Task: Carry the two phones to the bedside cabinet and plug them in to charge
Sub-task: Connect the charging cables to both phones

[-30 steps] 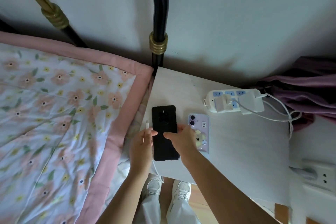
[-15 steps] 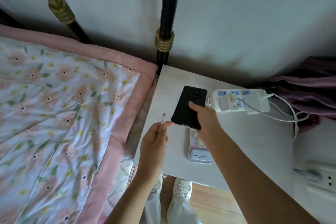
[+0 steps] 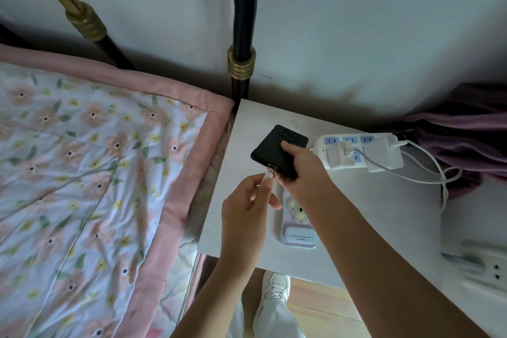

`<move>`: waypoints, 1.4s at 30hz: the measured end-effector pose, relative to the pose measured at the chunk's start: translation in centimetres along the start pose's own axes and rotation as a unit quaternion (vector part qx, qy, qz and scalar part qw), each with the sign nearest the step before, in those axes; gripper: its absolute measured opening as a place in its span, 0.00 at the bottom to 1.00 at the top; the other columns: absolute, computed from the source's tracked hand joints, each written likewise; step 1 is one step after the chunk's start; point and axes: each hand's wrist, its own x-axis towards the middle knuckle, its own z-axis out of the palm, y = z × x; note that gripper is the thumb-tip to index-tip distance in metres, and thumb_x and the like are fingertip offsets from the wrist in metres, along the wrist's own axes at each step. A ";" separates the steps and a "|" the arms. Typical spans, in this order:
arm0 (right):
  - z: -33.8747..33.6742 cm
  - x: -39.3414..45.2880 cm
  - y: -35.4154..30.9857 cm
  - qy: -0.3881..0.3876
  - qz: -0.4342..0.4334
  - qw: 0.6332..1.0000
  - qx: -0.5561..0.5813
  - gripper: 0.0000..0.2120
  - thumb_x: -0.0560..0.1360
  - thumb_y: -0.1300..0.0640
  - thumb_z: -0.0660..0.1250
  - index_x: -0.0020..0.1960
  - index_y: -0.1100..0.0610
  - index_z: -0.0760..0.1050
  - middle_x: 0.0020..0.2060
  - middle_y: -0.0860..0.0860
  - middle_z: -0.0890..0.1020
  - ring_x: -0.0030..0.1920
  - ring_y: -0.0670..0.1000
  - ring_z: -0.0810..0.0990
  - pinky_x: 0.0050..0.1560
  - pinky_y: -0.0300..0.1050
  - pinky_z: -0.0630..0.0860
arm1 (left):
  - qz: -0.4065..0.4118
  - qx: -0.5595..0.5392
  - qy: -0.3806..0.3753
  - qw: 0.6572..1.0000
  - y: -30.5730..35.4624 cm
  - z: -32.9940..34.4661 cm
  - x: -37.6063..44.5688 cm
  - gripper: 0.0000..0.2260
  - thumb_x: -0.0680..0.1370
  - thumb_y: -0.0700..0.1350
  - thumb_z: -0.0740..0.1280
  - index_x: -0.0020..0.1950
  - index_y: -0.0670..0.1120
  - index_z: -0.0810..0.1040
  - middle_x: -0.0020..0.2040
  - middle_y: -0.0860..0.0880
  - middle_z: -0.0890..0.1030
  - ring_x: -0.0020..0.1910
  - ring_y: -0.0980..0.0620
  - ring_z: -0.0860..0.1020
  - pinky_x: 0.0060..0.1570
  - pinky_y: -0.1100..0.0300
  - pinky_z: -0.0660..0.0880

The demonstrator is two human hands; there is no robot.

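Note:
My right hand (image 3: 303, 170) grips the black phone (image 3: 274, 148), lifted and tilted over the white bedside cabinet (image 3: 370, 214) with its back up and its charging port toward me. My left hand (image 3: 247, 203) pinches a white charging plug (image 3: 268, 175), whose tip sits right at the phone's port. The purple phone (image 3: 300, 230) with a flower charm lies back up on the cabinet, partly hidden under my right forearm. No cable is seen on it.
A white power strip (image 3: 356, 153) with two chargers plugged in lies at the cabinet's back, its white cables (image 3: 428, 173) looping off the right edge. The bed with a floral quilt (image 3: 96, 186) adjoins on the left. A black bedpost (image 3: 242, 63) and purple cloth (image 3: 466, 140) stand behind.
My right hand lifted the black phone off the cabinet and turned it. My left hand brought the white plug up until its tip met the phone's port.

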 end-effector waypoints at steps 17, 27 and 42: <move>-0.8 0.9 0.9 0.010 -0.046 0.999 -0.027 0.14 0.76 0.60 0.67 0.60 0.59 0.71 0.41 0.55 0.82 0.40 0.53 0.81 0.30 0.45 0.77 | -0.051 -0.051 -0.009 0.997 -0.2 0.0 0.6 0.09 0.78 0.47 0.65 0.41 0.50 0.83 0.26 0.49 0.79 0.23 0.56 0.65 0.28 0.64 0.63; -1.2 1.6 2.4 -0.014 -0.145 0.984 -0.100 0.06 0.76 0.56 0.67 0.51 0.50 0.72 0.52 0.56 0.82 0.52 0.58 0.82 0.53 0.58 0.80 | -0.103 -0.042 -0.002 0.994 -1.3 0.0 0.9 0.11 0.78 0.45 0.65 0.38 0.48 0.83 0.26 0.49 0.79 0.24 0.56 0.67 0.31 0.61 0.65; -2.5 2.9 4.3 0.020 -0.167 0.968 -0.186 0.10 0.77 0.54 0.66 0.56 0.51 0.69 0.50 0.52 0.80 0.53 0.54 0.80 0.53 0.51 0.80 | -0.141 0.026 -0.011 0.990 -3.8 0.6 1.1 0.13 0.79 0.48 0.62 0.39 0.47 0.82 0.29 0.51 0.82 0.26 0.54 0.73 0.33 0.60 0.69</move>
